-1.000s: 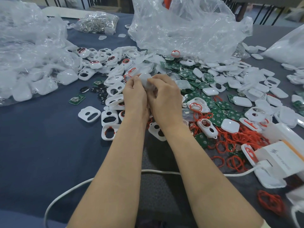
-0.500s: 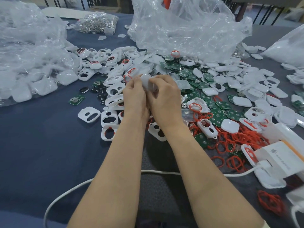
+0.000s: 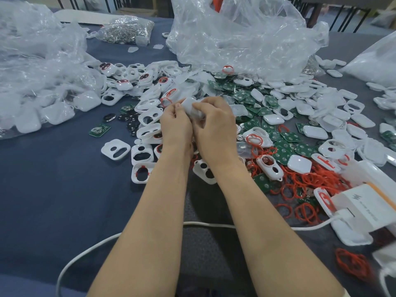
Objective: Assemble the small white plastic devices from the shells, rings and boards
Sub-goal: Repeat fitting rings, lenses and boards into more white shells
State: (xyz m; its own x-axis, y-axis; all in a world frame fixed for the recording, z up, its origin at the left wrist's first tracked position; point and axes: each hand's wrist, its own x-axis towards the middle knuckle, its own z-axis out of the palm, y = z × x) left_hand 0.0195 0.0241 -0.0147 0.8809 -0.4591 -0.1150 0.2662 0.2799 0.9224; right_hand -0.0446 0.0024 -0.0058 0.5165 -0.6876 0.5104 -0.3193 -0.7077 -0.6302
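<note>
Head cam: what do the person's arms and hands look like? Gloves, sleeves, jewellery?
Both forearms are bare up to the bottom frame edge: no sleeves in view. The left hand and the right hand are bare too, with no gloves. No watch, bracelet or ring shows on either wrist or on the visible fingers. The one clearly seen nail, on the left thumb, is short and looks unpainted. No markings show.

dark blue table (image 3: pixel 53 189) strewn with white shells (image 3: pixel 115 149), green boards (image 3: pixel 285 151), red rings (image 3: pixel 308 179).
</note>
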